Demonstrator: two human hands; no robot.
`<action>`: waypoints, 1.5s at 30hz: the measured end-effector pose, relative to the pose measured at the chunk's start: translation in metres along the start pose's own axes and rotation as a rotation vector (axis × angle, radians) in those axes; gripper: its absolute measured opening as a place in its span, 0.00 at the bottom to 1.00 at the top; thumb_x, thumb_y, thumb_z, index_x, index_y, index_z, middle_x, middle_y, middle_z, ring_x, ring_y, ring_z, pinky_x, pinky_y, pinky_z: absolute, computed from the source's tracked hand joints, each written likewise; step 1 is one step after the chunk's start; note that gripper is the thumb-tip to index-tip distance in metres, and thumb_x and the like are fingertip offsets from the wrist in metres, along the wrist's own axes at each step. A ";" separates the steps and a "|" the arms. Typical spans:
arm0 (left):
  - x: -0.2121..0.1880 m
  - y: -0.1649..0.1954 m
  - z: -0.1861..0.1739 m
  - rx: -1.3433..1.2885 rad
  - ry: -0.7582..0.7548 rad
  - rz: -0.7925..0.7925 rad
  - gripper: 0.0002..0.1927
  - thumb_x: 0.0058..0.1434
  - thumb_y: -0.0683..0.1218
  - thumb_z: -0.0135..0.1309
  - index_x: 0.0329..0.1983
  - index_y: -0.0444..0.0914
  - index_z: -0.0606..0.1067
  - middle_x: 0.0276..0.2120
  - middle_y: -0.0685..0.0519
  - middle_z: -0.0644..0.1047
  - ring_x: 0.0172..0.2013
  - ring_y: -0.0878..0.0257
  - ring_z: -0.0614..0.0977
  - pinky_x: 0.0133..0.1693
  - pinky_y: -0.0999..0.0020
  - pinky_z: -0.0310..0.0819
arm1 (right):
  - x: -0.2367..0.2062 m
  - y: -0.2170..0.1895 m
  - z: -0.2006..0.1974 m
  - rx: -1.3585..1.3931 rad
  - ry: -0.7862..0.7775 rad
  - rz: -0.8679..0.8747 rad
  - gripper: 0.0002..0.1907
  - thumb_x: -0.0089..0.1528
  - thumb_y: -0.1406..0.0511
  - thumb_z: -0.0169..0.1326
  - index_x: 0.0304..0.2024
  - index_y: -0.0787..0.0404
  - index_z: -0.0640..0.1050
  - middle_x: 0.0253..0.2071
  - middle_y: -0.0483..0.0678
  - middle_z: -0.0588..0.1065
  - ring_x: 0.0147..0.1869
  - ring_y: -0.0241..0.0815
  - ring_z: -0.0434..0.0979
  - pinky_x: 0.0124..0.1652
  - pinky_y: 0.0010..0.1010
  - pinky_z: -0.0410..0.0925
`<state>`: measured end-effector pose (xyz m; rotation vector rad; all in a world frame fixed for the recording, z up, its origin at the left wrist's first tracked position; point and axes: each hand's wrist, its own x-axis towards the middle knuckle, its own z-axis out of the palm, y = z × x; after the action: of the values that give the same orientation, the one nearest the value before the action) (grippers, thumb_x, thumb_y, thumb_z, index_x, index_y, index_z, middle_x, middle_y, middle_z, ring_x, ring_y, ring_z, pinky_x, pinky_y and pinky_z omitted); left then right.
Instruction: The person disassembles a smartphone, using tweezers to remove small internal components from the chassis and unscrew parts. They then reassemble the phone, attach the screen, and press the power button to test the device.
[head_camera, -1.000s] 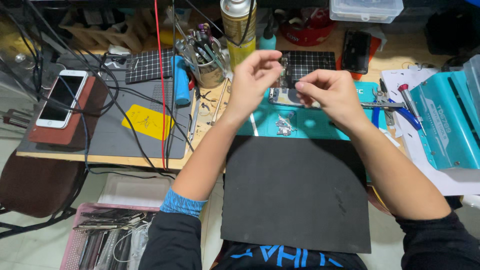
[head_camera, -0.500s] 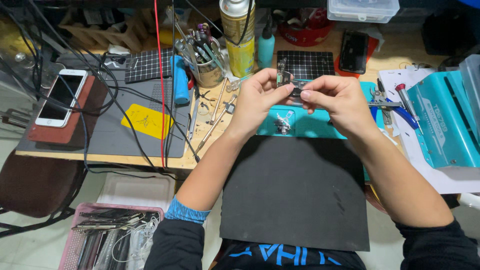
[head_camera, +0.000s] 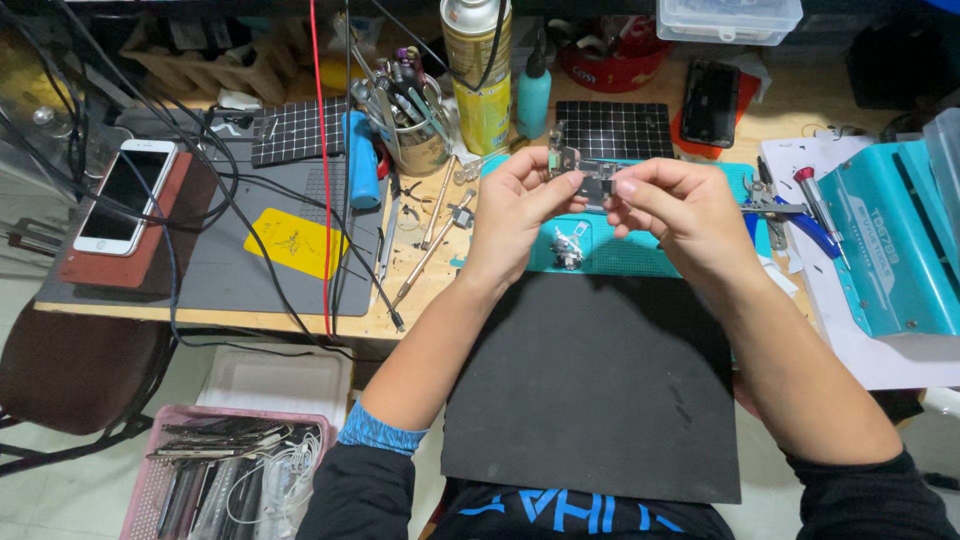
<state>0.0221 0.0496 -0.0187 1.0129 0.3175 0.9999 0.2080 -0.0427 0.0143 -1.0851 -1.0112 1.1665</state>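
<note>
Cluttered workbench (head_camera: 420, 300); both hands' fingers (head_camera: 556, 188) pinch circuit board (head_camera: 585, 172).

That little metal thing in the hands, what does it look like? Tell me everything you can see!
The small metal part is thin and flat, silvery grey with darker patches, like a piece from inside a gadget. A narrow tab sticks up at its left end. It lies roughly level, held above the teal mat. The left hand pinches its left side, and the right hand pinches its right side with the fingertips. Its finer details are too small to tell.
</note>
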 end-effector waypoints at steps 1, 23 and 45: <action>-0.001 -0.001 0.002 -0.003 0.002 -0.004 0.11 0.66 0.38 0.58 0.50 0.29 0.74 0.41 0.49 0.81 0.37 0.66 0.83 0.43 0.70 0.82 | 0.000 0.002 0.000 -0.011 0.006 -0.003 0.07 0.67 0.69 0.56 0.44 0.68 0.80 0.37 0.49 0.79 0.39 0.36 0.79 0.41 0.28 0.73; -0.019 -0.018 0.014 0.143 0.012 0.135 0.12 0.64 0.34 0.60 0.49 0.31 0.74 0.42 0.52 0.78 0.43 0.68 0.80 0.47 0.73 0.77 | -0.016 0.002 0.013 -0.207 -0.035 -0.146 0.07 0.69 0.69 0.55 0.41 0.69 0.79 0.34 0.46 0.77 0.37 0.33 0.75 0.40 0.25 0.71; 0.014 -0.016 -0.006 0.268 0.030 0.143 0.12 0.64 0.34 0.60 0.48 0.31 0.72 0.42 0.48 0.81 0.42 0.66 0.83 0.47 0.72 0.81 | 0.003 -0.005 -0.001 -0.318 0.125 -0.227 0.08 0.68 0.69 0.58 0.47 0.68 0.80 0.37 0.48 0.79 0.38 0.33 0.79 0.40 0.24 0.72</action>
<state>0.0345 0.0620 -0.0325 1.2778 0.4161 1.1228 0.2100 -0.0399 0.0195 -1.2382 -1.2128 0.7622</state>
